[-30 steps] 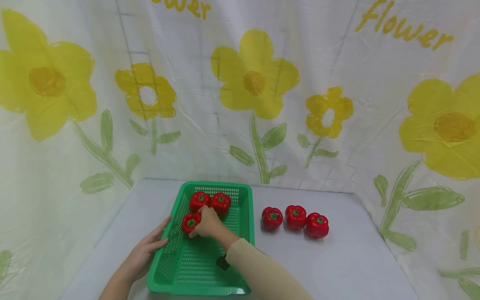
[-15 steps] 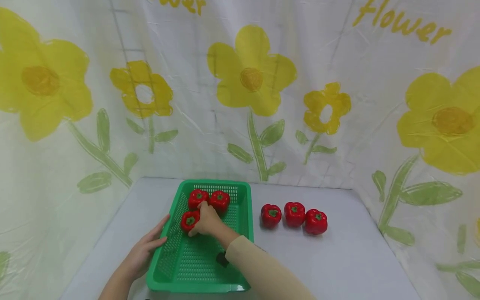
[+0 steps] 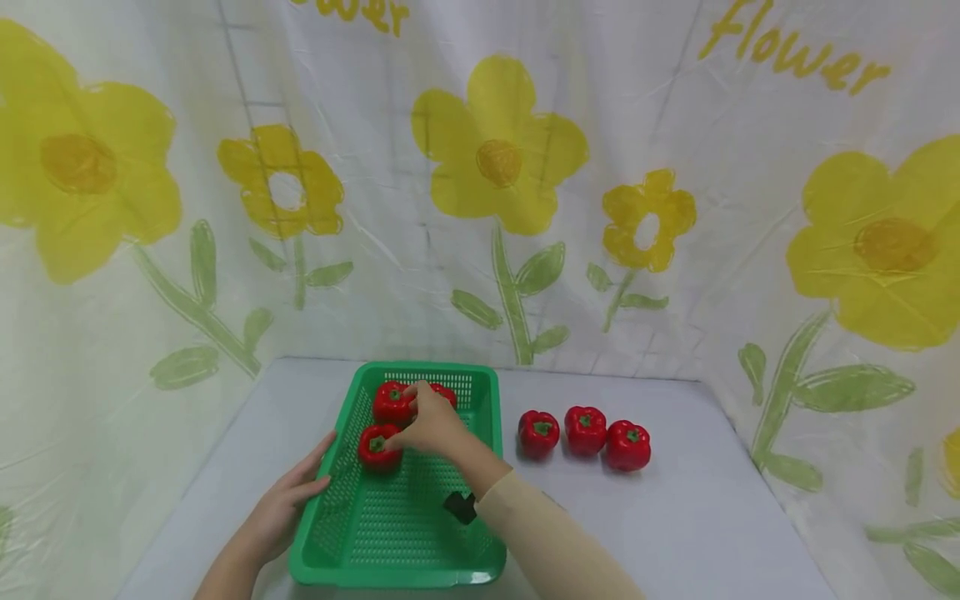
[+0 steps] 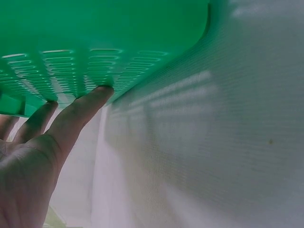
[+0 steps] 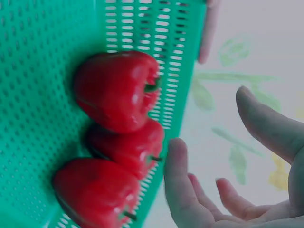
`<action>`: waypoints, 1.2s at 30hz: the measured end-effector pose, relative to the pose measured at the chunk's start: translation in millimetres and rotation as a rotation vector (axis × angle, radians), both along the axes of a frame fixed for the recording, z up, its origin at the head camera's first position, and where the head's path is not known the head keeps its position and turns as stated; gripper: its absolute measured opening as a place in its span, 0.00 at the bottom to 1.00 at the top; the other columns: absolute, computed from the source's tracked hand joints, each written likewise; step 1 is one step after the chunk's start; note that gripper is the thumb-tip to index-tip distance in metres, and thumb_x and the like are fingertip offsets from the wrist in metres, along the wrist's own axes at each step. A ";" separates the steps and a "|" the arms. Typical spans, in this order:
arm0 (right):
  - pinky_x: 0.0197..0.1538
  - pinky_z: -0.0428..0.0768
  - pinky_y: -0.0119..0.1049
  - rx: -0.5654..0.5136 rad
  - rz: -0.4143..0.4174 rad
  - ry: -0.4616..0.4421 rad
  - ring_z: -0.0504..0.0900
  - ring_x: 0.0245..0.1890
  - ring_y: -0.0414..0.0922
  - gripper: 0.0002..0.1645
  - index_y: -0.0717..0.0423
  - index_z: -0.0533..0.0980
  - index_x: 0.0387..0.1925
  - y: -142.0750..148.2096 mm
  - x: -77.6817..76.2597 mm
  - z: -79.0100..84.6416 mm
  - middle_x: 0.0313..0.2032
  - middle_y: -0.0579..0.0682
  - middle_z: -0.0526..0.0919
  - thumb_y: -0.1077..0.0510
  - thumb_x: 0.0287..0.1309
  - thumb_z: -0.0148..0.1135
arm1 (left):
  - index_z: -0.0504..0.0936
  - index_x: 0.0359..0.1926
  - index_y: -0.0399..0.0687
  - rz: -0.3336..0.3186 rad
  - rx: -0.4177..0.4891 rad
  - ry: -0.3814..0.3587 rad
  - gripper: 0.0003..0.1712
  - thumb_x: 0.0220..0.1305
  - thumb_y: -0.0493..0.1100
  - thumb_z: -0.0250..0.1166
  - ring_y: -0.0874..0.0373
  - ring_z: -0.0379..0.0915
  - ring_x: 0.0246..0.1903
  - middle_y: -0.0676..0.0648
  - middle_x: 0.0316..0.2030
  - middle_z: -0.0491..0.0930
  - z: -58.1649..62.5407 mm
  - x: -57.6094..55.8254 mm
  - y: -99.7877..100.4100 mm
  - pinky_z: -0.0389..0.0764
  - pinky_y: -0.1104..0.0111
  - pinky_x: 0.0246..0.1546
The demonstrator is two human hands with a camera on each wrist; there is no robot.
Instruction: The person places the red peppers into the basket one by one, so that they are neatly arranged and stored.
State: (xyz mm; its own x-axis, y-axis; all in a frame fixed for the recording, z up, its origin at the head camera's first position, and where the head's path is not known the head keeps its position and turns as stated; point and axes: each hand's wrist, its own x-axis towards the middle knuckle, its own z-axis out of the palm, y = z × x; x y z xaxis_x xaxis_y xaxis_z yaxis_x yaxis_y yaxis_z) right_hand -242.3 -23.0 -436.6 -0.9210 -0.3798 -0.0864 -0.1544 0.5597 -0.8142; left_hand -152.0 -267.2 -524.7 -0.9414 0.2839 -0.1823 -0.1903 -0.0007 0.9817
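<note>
Right hand: spread, gripping nothing, over the front red bell pepper; step, seemingly, basket-filling; next move calls for lifting clear.
Left hand: fingers extended, against the basket's side.
Front red bell pepper: inside green plastic basket, stem up, long axis near upright.
Three loose bell peppers: tabletop, right of basket.

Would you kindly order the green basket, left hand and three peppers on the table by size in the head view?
1. Green basket
2. Left hand
3. Left pepper, middle pepper, right pepper: too alike to rank
</note>
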 end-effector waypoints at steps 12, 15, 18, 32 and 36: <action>0.52 0.84 0.43 -0.242 -0.027 0.090 0.81 0.55 0.48 0.45 0.49 0.67 0.69 53.9 8.7 20.1 0.59 0.50 0.80 0.50 0.53 0.78 | 0.39 0.82 0.59 -0.001 -0.025 0.031 0.41 0.78 0.47 0.50 0.39 0.24 0.79 0.45 0.81 0.30 -0.8 -3.2 3.1 0.66 0.78 0.61; 0.50 0.85 0.42 -0.306 -0.035 0.096 0.81 0.56 0.50 0.43 0.45 0.67 0.69 66.8 12.9 16.5 0.58 0.48 0.81 0.49 0.54 0.77 | 0.38 0.82 0.59 -0.006 -0.028 0.020 0.41 0.78 0.48 0.50 0.38 0.24 0.79 0.45 0.81 0.30 -0.7 -1.8 2.5 0.67 0.79 0.60; 0.48 0.86 0.42 -0.364 -0.036 0.117 0.81 0.57 0.52 0.42 0.43 0.67 0.68 77.6 16.9 14.8 0.58 0.48 0.81 0.49 0.55 0.77 | 0.38 0.82 0.59 0.005 -0.020 0.013 0.41 0.78 0.47 0.50 0.41 0.27 0.78 0.45 0.81 0.31 -0.5 -0.2 1.4 0.69 0.80 0.58; 0.50 0.83 0.40 -0.432 -0.163 0.259 0.81 0.57 0.47 0.39 0.39 0.69 0.66 134.8 30.5 12.0 0.57 0.45 0.81 0.52 0.55 0.76 | 0.39 0.82 0.60 -0.005 -0.009 -0.004 0.41 0.78 0.47 0.50 0.43 0.31 0.78 0.45 0.81 0.31 -1.1 0.6 0.4 0.72 0.77 0.59; 0.51 0.83 0.34 -0.432 -0.194 0.257 0.80 0.59 0.49 0.38 0.41 0.69 0.66 153.5 28.4 7.1 0.58 0.47 0.80 0.51 0.56 0.76 | 0.39 0.82 0.60 0.000 -0.017 0.009 0.41 0.77 0.46 0.50 0.41 0.29 0.78 0.45 0.81 0.30 0.5 -1.1 -0.4 0.71 0.79 0.59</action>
